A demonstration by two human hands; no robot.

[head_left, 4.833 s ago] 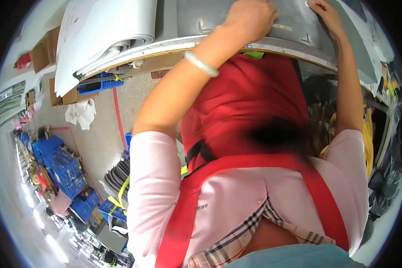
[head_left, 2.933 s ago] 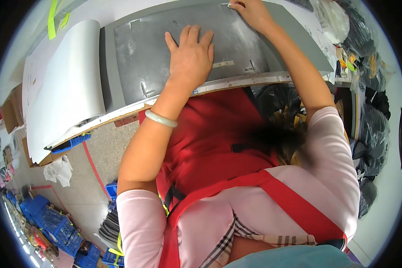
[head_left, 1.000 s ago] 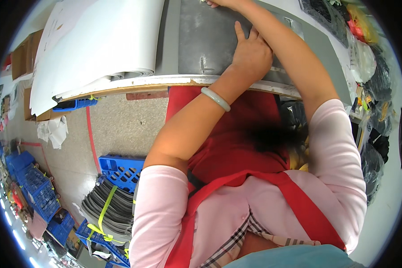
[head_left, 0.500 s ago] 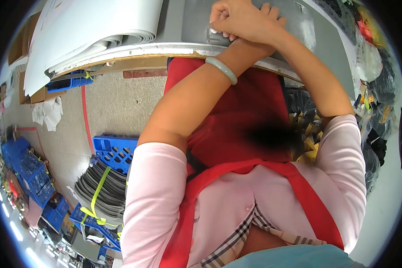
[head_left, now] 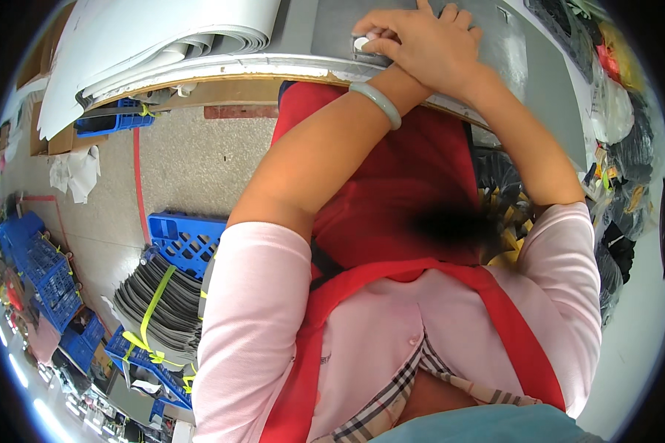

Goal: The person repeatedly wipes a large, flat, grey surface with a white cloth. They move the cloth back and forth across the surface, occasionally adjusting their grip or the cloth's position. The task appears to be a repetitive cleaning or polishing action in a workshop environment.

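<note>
My forearms cross over a dark grey sheet [head_left: 332, 33] on the table. My right hand [head_left: 421, 44] lies over my left wrist. Its thumb and bent fingers close around a small white round piece [head_left: 360, 44] low over the sheet, near a thin angular mark; what exactly the piece is, I cannot make out. Most of my left hand [head_left: 463, 20] is hidden beneath the right one. Its fingertips show beyond, stretched out and apart on the sheet. A pale bangle [head_left: 377, 103] circles my left forearm.
Large white sheets [head_left: 162, 37], curled at the edge, lie at the table's left. Below, a strapped stack of dark sheets [head_left: 159, 303] stands beside a blue plastic crate [head_left: 188, 240]. Plastic bags [head_left: 611, 111] crowd the right side. More blue crates [head_left: 48, 277] are at far left.
My right thumb and fingers have spread somewhat from a tighter fist, and the white piece shows more plainly. Both arms have shifted slightly; the forearms stay crossed.
</note>
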